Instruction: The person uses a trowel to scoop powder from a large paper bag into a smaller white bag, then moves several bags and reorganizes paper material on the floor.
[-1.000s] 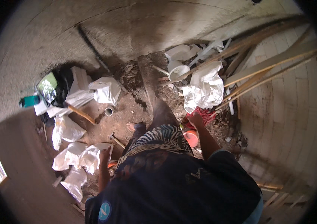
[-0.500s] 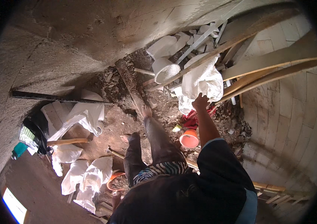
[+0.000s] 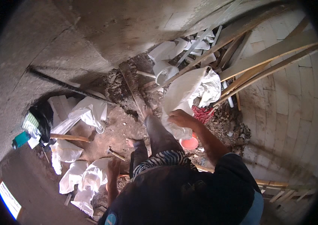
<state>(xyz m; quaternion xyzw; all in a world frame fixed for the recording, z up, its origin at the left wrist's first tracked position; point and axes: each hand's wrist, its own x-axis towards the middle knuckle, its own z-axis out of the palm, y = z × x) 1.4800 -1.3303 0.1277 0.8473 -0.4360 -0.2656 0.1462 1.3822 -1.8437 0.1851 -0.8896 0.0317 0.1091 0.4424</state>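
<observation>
White sack point(image 3: 179, 92) is what the right hand point(image 3: 179, 119) has hold of, the fingers bent over its near edge, with the cloth spreading away in front of the right shin toward the rubble. The left hand point(image 3: 113, 168) is low beside the pale bags point(image 3: 94, 174), and from here I can't tell whether its fingers are curled or loose. One edge gripped and so much cloth slack: to my mind the weave could snag on the plank ends point(image 3: 224, 98) beside its bunched far side, and a hard tug might then tear it or shift the timber. Its lower corner overlaps the orange bucket point(image 3: 189, 143) from where I look, so a sweep could knock that over, though whether they touch I can't say. The feet point(image 3: 147, 111) are bare, and a misstep onto the wooden-handled tool point(image 3: 116, 154) near the left one could hurt. As for containers, I make out nothing inside the orange bucket; the white bucket point(image 3: 164, 73) lies tipped among broken pieces, its contents unclear; the pale bags bulge a little, hiding whatever they hold.
</observation>
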